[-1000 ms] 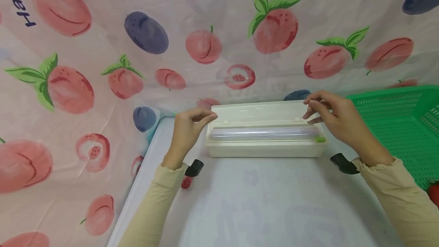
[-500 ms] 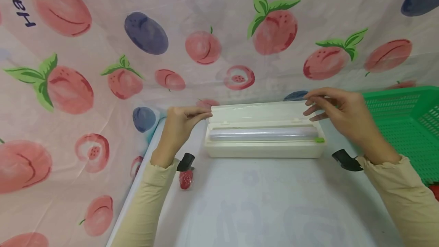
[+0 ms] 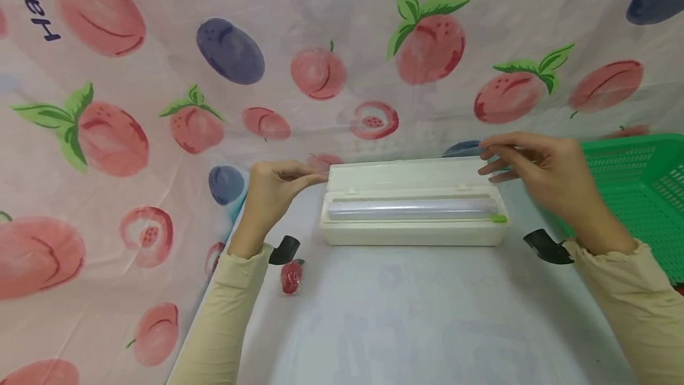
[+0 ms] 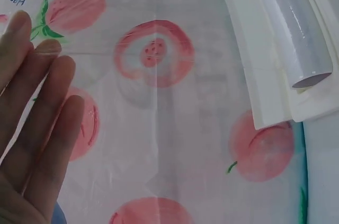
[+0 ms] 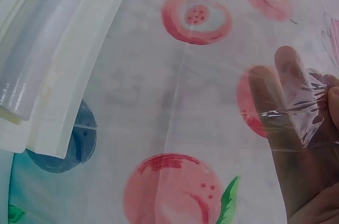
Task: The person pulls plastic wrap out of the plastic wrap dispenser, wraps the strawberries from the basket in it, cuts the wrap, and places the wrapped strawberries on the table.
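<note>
A clear sheet of plastic wrap (image 5: 310, 110) is stretched between my hands, nearly invisible in the head view. My left hand (image 3: 272, 198) pinches one side between thumb and fingertips, left of the dispenser. Creases gather where my right hand (image 3: 556, 183) pinches the other side between thumb and finger, its remaining fingers spread. Between and below the hands stands a white plastic wrap dispenser (image 3: 417, 234), lid (image 3: 406, 176) raised, with a roll of wrap (image 3: 411, 208) inside. A green slide cutter (image 3: 499, 218) sits at its right end.
A small red item wrapped in clear film (image 3: 291, 277) lies on the white table (image 3: 406, 314) near my left sleeve. A green plastic basket (image 3: 630, 171) stands at the right. Fruit-print cloth (image 3: 320, 10) covers the wall behind.
Both hands have moved apart and slightly up, the left leftward and the right rightward. The small red wrapped item now shows fully beside the left wrist. The dispenser has stayed put.
</note>
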Action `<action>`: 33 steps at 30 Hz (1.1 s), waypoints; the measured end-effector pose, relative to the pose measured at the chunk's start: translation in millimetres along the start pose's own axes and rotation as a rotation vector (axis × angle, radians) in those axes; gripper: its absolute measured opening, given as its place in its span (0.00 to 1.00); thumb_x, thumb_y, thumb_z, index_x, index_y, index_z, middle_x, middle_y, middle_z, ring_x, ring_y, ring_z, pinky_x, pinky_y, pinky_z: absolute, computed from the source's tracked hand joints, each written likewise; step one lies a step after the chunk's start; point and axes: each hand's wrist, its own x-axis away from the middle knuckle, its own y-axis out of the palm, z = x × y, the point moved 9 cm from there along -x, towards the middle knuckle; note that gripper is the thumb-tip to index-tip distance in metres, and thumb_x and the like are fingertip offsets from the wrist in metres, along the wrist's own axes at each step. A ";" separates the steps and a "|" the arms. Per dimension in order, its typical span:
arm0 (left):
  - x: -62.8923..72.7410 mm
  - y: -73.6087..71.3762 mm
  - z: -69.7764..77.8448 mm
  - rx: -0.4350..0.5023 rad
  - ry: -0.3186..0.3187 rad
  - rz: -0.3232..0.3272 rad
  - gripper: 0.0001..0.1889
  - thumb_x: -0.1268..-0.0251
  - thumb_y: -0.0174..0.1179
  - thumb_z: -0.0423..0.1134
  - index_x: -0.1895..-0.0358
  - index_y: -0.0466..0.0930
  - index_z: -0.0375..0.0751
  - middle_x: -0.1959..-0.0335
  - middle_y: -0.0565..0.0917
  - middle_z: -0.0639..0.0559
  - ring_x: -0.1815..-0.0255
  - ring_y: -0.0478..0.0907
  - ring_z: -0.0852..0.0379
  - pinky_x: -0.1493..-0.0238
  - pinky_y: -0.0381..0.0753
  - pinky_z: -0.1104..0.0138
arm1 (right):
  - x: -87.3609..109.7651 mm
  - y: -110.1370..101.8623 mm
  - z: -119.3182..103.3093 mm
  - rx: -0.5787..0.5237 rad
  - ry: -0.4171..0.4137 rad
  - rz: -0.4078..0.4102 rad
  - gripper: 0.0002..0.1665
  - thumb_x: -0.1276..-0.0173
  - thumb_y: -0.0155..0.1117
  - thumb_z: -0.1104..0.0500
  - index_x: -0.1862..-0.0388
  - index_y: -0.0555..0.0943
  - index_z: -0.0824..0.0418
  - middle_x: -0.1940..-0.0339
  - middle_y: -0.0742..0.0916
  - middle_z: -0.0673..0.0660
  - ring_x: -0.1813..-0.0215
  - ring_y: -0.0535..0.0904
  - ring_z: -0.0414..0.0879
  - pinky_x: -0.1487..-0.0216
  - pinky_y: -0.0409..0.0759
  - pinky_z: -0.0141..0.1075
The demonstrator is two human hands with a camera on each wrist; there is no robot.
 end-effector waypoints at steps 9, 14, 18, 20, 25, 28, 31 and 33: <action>-1.0 17.6 2.2 0.268 -0.011 -0.161 0.03 0.35 0.63 0.28 0.65 0.80 0.32 0.60 0.89 0.42 0.55 0.87 0.58 0.48 0.84 0.64 | 0.1 -3.7 -11.6 0.097 -0.088 -0.021 0.10 0.31 0.61 0.71 0.54 0.85 0.64 0.68 0.89 0.40 0.61 0.85 0.29 0.56 0.79 0.18; 1.0 22.8 8.5 0.360 -0.007 -0.243 0.05 0.28 0.56 0.29 0.63 0.73 0.31 0.57 0.87 0.36 0.55 0.87 0.53 0.48 0.85 0.60 | -0.2 -3.2 -14.7 0.047 -0.102 -0.071 0.11 0.30 0.59 0.73 0.53 0.83 0.66 0.69 0.89 0.46 0.63 0.87 0.33 0.58 0.81 0.21; 1.7 22.6 13.1 0.398 -0.016 -0.261 0.05 0.27 0.55 0.30 0.62 0.72 0.31 0.56 0.87 0.35 0.55 0.87 0.52 0.48 0.85 0.59 | -0.7 -3.6 -14.6 -0.021 -0.083 -0.091 0.11 0.29 0.56 0.74 0.51 0.82 0.68 0.69 0.89 0.51 0.66 0.88 0.38 0.62 0.84 0.25; 2.0 21.3 15.4 0.401 -0.014 -0.256 0.05 0.27 0.55 0.30 0.62 0.72 0.31 0.56 0.87 0.34 0.55 0.87 0.52 0.49 0.85 0.59 | -1.3 -4.3 -16.9 -0.019 -0.100 -0.082 0.11 0.29 0.56 0.74 0.51 0.81 0.69 0.70 0.89 0.51 0.68 0.88 0.38 0.63 0.84 0.26; 2.0 18.1 20.8 0.395 0.002 -0.237 0.06 0.26 0.53 0.30 0.62 0.69 0.30 0.55 0.87 0.33 0.54 0.87 0.53 0.49 0.85 0.60 | -3.6 -4.8 -24.2 -0.011 -0.144 -0.052 0.11 0.30 0.56 0.75 0.52 0.81 0.71 0.72 0.87 0.51 0.70 0.87 0.37 0.65 0.83 0.24; 1.1 17.9 24.7 0.440 0.009 -0.238 0.08 0.25 0.52 0.31 0.62 0.67 0.28 0.53 0.85 0.30 0.52 0.87 0.53 0.49 0.85 0.58 | -4.9 -5.5 -25.1 -0.046 -0.115 -0.049 0.11 0.29 0.55 0.74 0.52 0.81 0.71 0.72 0.86 0.52 0.71 0.87 0.38 0.65 0.83 0.24; 0.1 18.0 28.7 0.504 0.014 -0.244 0.10 0.25 0.52 0.33 0.62 0.64 0.27 0.53 0.84 0.26 0.51 0.87 0.52 0.50 0.85 0.54 | -5.8 -7.2 -26.3 -0.093 -0.085 -0.043 0.11 0.28 0.55 0.74 0.51 0.81 0.70 0.72 0.86 0.53 0.72 0.87 0.40 0.66 0.84 0.27; -0.5 17.3 31.5 0.528 0.018 -0.244 0.12 0.24 0.52 0.34 0.62 0.64 0.27 0.54 0.83 0.24 0.52 0.87 0.51 0.52 0.85 0.53 | -6.6 -8.5 -28.4 -0.121 -0.089 -0.039 0.11 0.29 0.55 0.74 0.51 0.81 0.70 0.72 0.86 0.53 0.72 0.87 0.40 0.67 0.85 0.27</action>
